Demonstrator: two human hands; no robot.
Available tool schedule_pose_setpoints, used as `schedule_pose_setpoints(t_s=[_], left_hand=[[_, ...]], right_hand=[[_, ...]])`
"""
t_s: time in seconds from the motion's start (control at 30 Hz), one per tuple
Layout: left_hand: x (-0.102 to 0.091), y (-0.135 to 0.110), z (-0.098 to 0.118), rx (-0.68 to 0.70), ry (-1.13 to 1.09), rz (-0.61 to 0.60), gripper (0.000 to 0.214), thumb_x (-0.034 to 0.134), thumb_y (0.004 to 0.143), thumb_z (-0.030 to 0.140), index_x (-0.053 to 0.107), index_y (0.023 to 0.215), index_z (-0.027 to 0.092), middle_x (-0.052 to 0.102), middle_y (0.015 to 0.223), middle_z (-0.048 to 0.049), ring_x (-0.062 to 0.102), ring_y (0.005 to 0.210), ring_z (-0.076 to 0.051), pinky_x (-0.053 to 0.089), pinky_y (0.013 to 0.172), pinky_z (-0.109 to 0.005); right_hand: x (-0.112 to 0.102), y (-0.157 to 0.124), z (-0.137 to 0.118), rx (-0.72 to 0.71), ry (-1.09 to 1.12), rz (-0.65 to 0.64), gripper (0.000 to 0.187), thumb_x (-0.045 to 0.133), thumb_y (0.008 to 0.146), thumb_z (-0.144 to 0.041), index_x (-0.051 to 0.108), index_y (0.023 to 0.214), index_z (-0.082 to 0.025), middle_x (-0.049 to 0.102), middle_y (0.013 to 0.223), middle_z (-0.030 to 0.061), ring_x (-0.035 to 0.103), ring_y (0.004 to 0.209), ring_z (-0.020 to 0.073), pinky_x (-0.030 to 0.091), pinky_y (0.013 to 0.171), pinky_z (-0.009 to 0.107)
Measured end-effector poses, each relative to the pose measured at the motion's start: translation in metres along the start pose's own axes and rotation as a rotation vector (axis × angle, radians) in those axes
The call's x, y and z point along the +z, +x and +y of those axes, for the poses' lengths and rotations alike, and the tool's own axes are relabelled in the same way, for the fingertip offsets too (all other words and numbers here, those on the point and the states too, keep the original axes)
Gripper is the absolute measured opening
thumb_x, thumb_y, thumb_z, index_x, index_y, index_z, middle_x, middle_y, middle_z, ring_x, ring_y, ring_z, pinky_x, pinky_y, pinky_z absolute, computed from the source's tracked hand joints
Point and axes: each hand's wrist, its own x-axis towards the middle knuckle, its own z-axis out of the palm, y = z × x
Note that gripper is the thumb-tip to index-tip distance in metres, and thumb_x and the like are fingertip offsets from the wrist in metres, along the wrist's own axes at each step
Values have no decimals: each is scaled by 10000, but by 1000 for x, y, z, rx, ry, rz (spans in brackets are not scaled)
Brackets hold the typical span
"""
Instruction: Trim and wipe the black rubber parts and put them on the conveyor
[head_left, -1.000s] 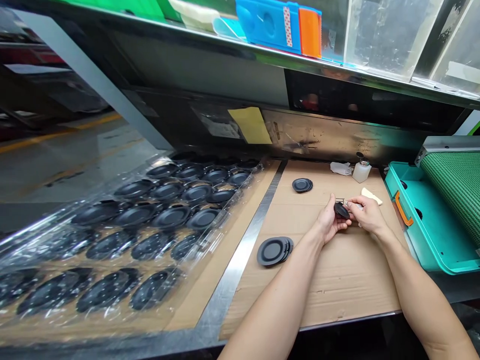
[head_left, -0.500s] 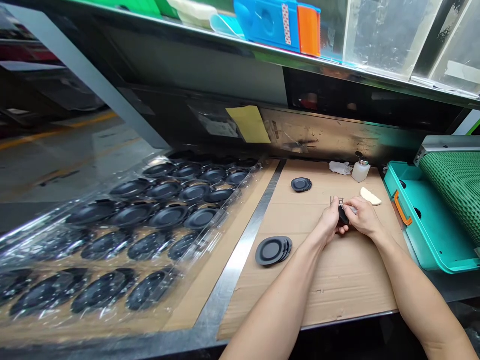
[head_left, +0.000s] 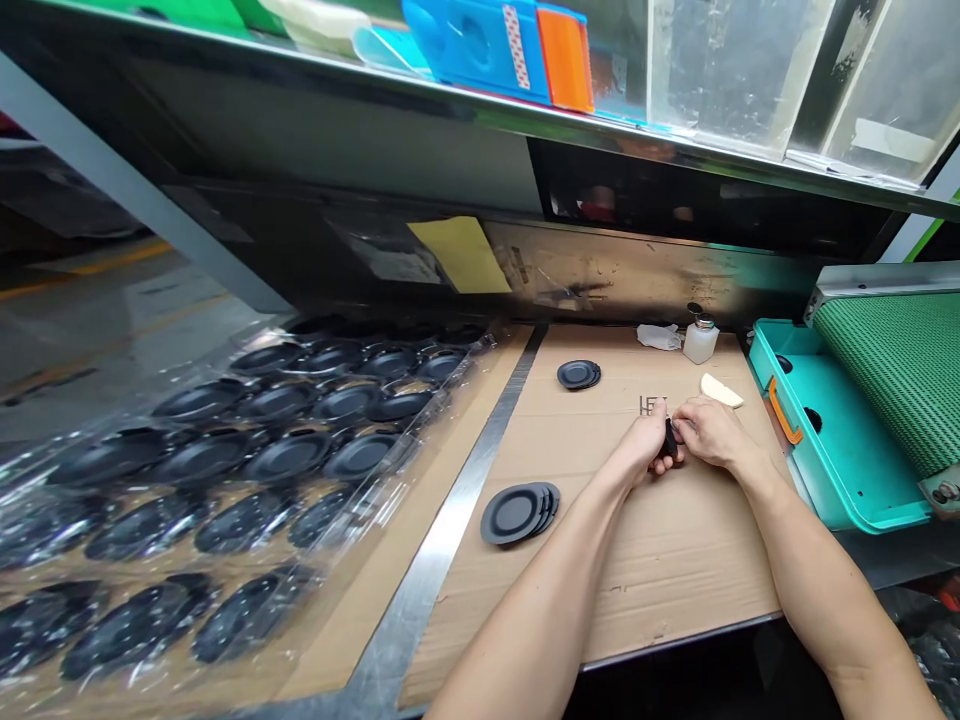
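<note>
My left hand (head_left: 643,440) is closed round a small black plastic part (head_left: 670,440), held tilted just above the cardboard; most of it is hidden by the fingers. The bent fingers of my right hand (head_left: 709,430) press together against the part's right side. Whether they pinch anything else cannot be made out. A cream half-round pad (head_left: 721,390) lies just beyond my right hand. To the left of my forearm, several black round plastic parts (head_left: 517,513) overlap in a fanned pile. A smaller pile of black round parts (head_left: 577,375) sits farther back.
Clear plastic trays (head_left: 341,520) with rows of black round parts fill the left side. A pump bottle (head_left: 700,340) and a crumpled white cloth (head_left: 660,336) stand at the back. On the right are a teal bin (head_left: 847,490) and a green conveyor belt (head_left: 892,350). A shelf edge (head_left: 480,110) overhangs.
The view has swung slightly to the right, so the scene sits farther left. Both hands stay together at the black part, which now shows more edge-on.
</note>
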Motion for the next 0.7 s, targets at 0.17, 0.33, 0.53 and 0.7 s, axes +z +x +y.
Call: schedule_pose_setpoints(t_s=[0.17,0.33,0.53,0.7], left_hand=[[1,2,-1,0,16,21,660,199,1022,565,596,717,135,614,493,-76,447,315,-111,278,314,-214],[3,1,-2,-5,64,52,673,188,1026,537,601,686,129,604,479,-76,444,306,-113,284,310,-222],[5,-3,1,7,58,87,637,215,1024,524,592,688,137,600,477,-71,459,317,-109,295,319,-211],[6,-2,0,-3,56,91,644,209,1023,531,592,686,136,604,484,-84,461,310,-110,299,317,-209]], right_hand=[[9,1,3,-34,-34,57,220,505,977,-187,667,827,-182,669,863,60,556,840,178,408,796,290],[11,1,1,6,-80,-24,186,551,946,-200,669,803,-187,677,848,63,581,852,192,409,799,303],[13,1,2,-19,-79,32,226,485,991,-233,674,881,-178,684,921,70,577,916,190,406,829,290],[12,0,1,15,-66,-62,168,532,949,-204,657,841,-178,676,871,67,589,866,191,403,781,292]])
